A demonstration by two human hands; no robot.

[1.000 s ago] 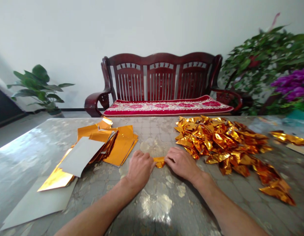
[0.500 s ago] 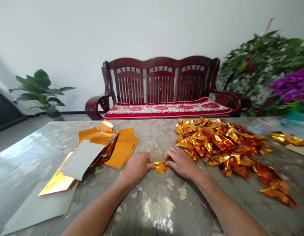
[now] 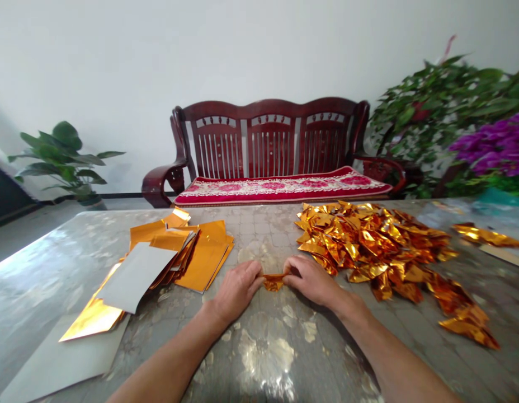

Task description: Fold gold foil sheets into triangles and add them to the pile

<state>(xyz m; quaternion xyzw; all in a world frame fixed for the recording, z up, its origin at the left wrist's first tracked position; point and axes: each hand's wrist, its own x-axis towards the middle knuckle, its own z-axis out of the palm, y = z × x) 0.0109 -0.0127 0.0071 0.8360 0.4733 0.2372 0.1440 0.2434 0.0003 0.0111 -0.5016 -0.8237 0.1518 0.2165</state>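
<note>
Between my hands, just over the table, is a small piece of folded gold foil paper (image 3: 273, 282). My left hand (image 3: 239, 285) pinches its left end and my right hand (image 3: 308, 278) pinches its right end. Its middle shows as a narrow top edge with a short rounded part below. To the left lies a loose stack of flat gold foil sheets (image 3: 204, 257), some with the grey side (image 3: 136, 274) up. On the right a large heap of folded gold foil pieces (image 3: 368, 238) spreads out, with several trailing toward the front right.
The patterned table (image 3: 268, 358) carries everything. A grey sheet (image 3: 62, 355) lies at front left. Clear plastic (image 3: 448, 211) and a separate gold piece (image 3: 490, 235) are at far right. Beyond stand a wooden bench (image 3: 270, 140), a potted plant (image 3: 69, 159) and purple flowers (image 3: 494, 145).
The foil piece has tilted in my fingers: its middle looks narrower and darker than before. Both hands still grip its ends, and the view has shifted slightly.
</note>
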